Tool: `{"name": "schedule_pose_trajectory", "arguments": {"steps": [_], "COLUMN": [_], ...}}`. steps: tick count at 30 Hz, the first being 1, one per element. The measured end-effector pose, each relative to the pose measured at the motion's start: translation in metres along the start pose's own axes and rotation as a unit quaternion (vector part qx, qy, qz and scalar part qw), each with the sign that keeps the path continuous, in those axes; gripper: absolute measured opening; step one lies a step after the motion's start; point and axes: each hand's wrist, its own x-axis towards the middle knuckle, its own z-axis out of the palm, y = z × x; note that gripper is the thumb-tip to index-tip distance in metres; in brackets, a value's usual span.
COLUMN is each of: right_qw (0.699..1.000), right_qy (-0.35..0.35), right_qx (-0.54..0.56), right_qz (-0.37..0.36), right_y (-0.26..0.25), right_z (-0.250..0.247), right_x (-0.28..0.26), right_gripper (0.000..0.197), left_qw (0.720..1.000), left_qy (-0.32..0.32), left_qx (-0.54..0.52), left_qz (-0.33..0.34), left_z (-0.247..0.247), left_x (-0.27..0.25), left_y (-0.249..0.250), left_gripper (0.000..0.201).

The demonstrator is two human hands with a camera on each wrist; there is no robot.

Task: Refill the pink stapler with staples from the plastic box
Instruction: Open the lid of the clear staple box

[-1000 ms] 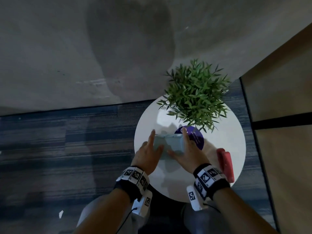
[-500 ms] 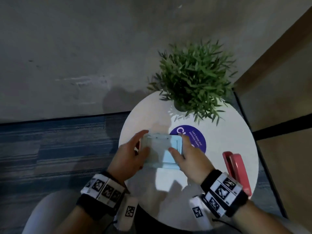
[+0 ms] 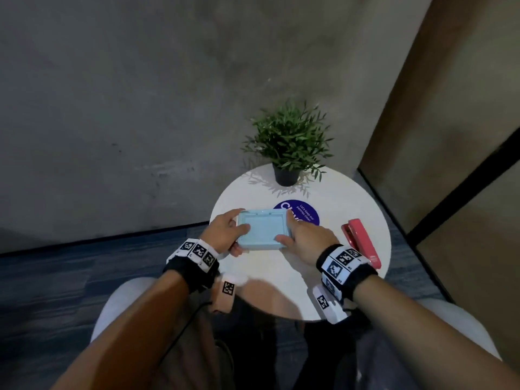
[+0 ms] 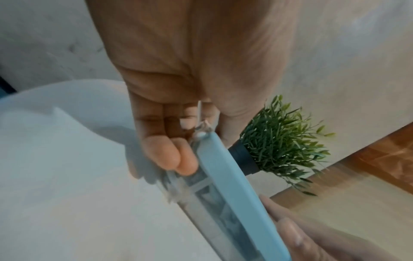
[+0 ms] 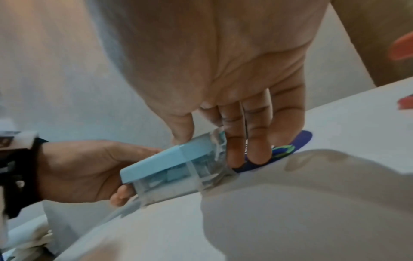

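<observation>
A clear plastic box with a light blue lid [image 3: 263,230] sits on the round white table [image 3: 281,285], its lid closed. My left hand [image 3: 225,230] grips its left end, thumb on the lid and fingers [image 4: 170,155] curled along the clear side. My right hand [image 3: 302,235] grips the right end, thumb on the lid [image 5: 161,162] and fingers [image 5: 245,150] down the clear wall. The box's contents show only as a blur through the clear wall. The pink stapler [image 3: 361,242] lies closed on the table to the right of my right wrist, touched by neither hand.
A small green potted plant [image 3: 287,144] stands at the table's far side. A round purple sticker [image 3: 305,213] lies flat just behind the box. A grey wall is close behind, a wooden panel stands to the right, and blue carpet lies below.
The head view has pulled back and tilted. Both hands have shifted their hold on the box ends, thumbs now on the lid; the box stays on the table.
</observation>
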Motion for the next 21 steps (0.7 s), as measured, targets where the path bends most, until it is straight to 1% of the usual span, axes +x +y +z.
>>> {"name": "schedule_pose_trajectory", "arguments": {"steps": [2,3,4,6,8,9,11,13,15,17,19,21], "right_qw": [1.000,1.000,1.000,1.000,0.999,0.998,0.998,0.999,0.999,0.999,0.999,0.997], "right_qy": [0.004,0.007,0.017,0.025,0.023,0.013,-0.006,-0.022,-0.013,-0.009,0.001,0.023], "right_qx": [-0.006,-0.012,-0.021,-0.014,0.035,0.055,0.062,0.044,0.034,0.033,0.046,0.069], "right_qz": [-0.002,-0.004,-0.008,-0.011,-0.001,0.001,-0.015,-0.023,-0.013,-0.008,-0.009,-0.011], "right_y": [-0.003,-0.005,-0.006,-0.008,-0.009,-0.009,-0.012,-0.017,-0.018,-0.017,-0.013,-0.009], "right_z": [-0.003,-0.004,-0.006,-0.012,-0.018,-0.016,-0.015,-0.015,-0.012,-0.010,-0.005,0.003], "right_x": [-0.008,-0.008,-0.008,-0.003,0.003,0.004,0.006,0.003,0.000,-0.001,-0.001,-0.002], "right_gripper": [0.107,0.112,0.111,0.097,0.092,0.095,0.110,0.114,0.111,0.107,0.105,0.103], "left_qw": [1.000,1.000,0.999,0.997,0.995,0.994,0.992,0.993,0.995,0.999,1.000,0.999], "left_qy": [0.004,0.012,0.023,0.036,0.051,0.055,0.062,0.055,0.033,0.009,-0.005,-0.012], "left_qx": [0.009,0.012,0.026,0.069,0.090,0.097,0.107,0.102,0.091,0.045,-0.002,0.001], "left_qz": [-0.006,-0.008,-0.007,-0.003,0.004,0.009,0.022,0.024,0.024,0.023,0.026,0.030], "left_z": [0.002,0.003,0.004,0.006,0.007,0.007,0.006,0.003,0.000,-0.003,-0.005,-0.004], "left_x": [-0.005,-0.006,-0.008,-0.009,-0.009,-0.011,-0.012,-0.009,-0.005,0.002,0.009,0.018], "left_y": [0.004,0.005,0.009,0.014,0.015,0.012,0.009,0.006,0.007,0.001,-0.005,-0.010], "left_gripper": [0.044,0.046,0.045,0.044,0.046,0.047,0.048,0.052,0.059,0.061,0.058,0.054]}}
